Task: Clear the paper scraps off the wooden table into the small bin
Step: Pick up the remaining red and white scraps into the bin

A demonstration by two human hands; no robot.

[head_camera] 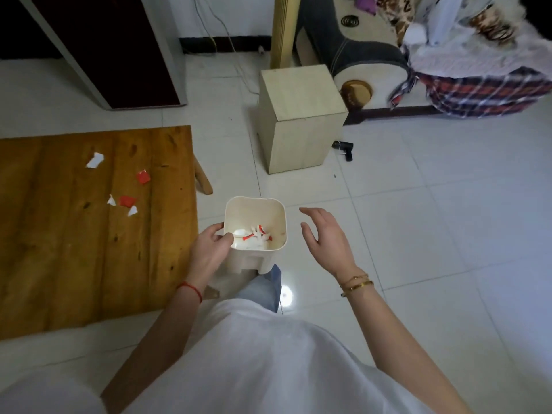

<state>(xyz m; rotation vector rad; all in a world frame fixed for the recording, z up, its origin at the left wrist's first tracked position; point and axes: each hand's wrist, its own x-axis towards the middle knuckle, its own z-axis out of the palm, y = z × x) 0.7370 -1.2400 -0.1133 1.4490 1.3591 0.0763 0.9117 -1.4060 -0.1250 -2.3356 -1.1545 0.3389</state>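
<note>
1. Counter (74, 249): five scraps left, all in its far right part, a white one (95, 160) nearest the far edge.
2. Bin (254, 231): off the right edge, light stiff plastic; left grip (210, 248) clenched on its rim.
3. Right grip (325, 237): released, empty, beside the bin.
4. Scraps: featherweight and flat, so probably pinch an edge or sweep them over.

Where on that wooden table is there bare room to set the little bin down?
The near half of the wooden table is bare, from the front edge up toward the scraps, and so is the far left side. It is crowded mid-right: white scrap, red scraps. The left hand grips the bin.
</note>
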